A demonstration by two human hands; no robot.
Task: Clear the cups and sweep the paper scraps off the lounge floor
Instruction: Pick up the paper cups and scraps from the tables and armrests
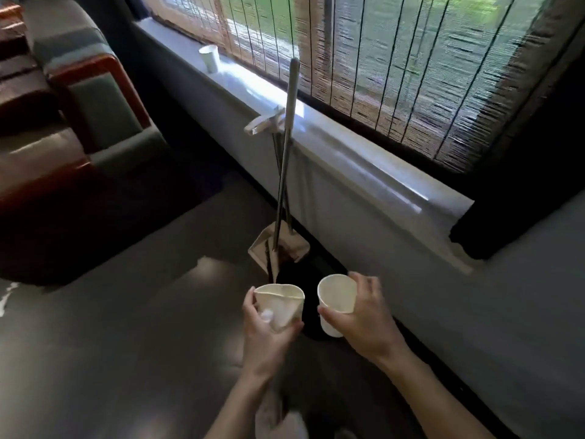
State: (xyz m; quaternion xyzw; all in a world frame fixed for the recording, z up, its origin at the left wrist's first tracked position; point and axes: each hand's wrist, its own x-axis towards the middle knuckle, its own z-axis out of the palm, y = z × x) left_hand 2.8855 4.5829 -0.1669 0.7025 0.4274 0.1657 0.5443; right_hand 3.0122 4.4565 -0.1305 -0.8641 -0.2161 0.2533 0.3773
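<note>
On the head camera, my left hand [267, 334] is curled round a dented paper cup [280, 307]. My right hand [367, 318] grips a second paper cup [337, 299] by its side. The two cups are close together but not touching, both held low over the dark floor [126, 359]. Straight ahead, a long-handled broom [291, 122] and its dustpan [296, 245] lean against the wall under the window sill [348, 153]. A third paper cup [210, 58] stands upright on that sill, well apart to the left. White paper scraps [6, 301] lie at the floor's far left edge.
</note>
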